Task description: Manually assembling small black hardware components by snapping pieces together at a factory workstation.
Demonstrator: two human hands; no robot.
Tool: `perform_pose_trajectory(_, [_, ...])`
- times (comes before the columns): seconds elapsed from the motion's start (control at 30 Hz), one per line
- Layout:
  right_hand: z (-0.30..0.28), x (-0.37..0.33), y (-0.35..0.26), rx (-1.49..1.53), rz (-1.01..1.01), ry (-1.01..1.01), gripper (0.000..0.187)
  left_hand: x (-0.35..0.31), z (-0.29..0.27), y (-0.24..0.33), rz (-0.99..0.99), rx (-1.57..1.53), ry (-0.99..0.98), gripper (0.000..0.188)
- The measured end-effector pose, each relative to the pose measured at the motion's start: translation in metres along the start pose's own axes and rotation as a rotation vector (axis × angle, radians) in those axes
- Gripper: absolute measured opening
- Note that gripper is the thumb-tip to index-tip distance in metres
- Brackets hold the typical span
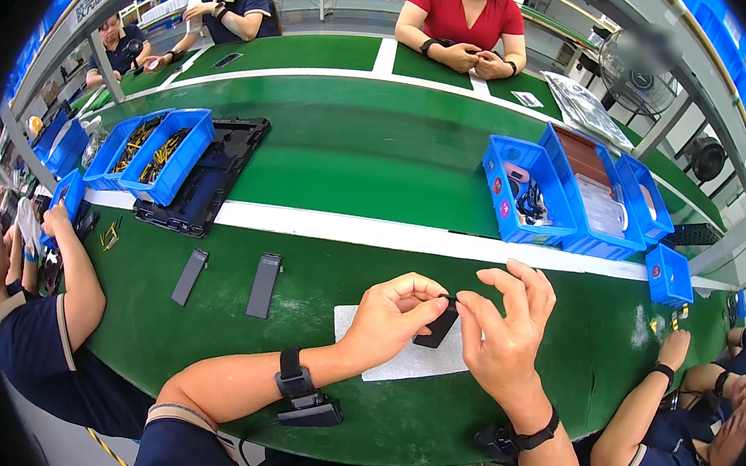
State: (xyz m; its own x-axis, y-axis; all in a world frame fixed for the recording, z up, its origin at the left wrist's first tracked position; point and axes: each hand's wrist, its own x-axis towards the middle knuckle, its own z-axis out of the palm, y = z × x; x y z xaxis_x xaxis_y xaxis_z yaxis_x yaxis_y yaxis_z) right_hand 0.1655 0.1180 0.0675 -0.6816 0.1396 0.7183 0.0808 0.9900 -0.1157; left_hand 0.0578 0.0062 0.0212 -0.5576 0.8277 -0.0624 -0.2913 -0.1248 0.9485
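We pinch a small flat black plastic part between left hand and right hand fingertips above the white paper sheet, probably fitting something tiny at its top edge; next needs fine alignment.

One head-worn fisheye looks down, close over the hands, across the green bench to workers opposite.

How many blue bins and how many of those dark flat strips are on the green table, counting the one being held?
Blue bins: 7, three at the left, four at the right
Dark flat strips: 3, two lying on the table, one held by the left hand and right hand
Total: 10
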Motion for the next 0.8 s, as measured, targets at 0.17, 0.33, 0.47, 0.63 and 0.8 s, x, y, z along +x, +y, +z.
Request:
perform_pose_trajectory(0.17, [-0.001, -0.001, -0.002, -0.043, -0.014, -0.054, 0.01, -0.004, 0.005, 0.005, 0.029, 0.049, -0.014, 0.016])
perform_pose_trajectory(0.33, [-0.004, -0.001, -0.003, -0.041, -0.003, -0.072, 0.011, -0.004, 0.006, 0.006, 0.044, 0.082, -0.024, 0.016])
perform_pose_trajectory(0.47, [-0.005, -0.002, -0.001, -0.032, 0.0, -0.091, 0.011, -0.004, 0.008, 0.003, 0.061, 0.003, 0.019, 0.014])
perform_pose_trajectory(0.63, [-0.01, -0.001, 0.0, 0.076, 0.038, -0.118, 0.009, -0.004, 0.006, 0.002, 0.086, 0.043, -0.026, 0.014])
perform_pose_trajectory(0.8, [-0.012, -0.001, 0.001, 0.082, 0.036, -0.109, 0.008, -0.006, 0.01, 0.006, 0.113, 0.088, -0.043, 0.013])
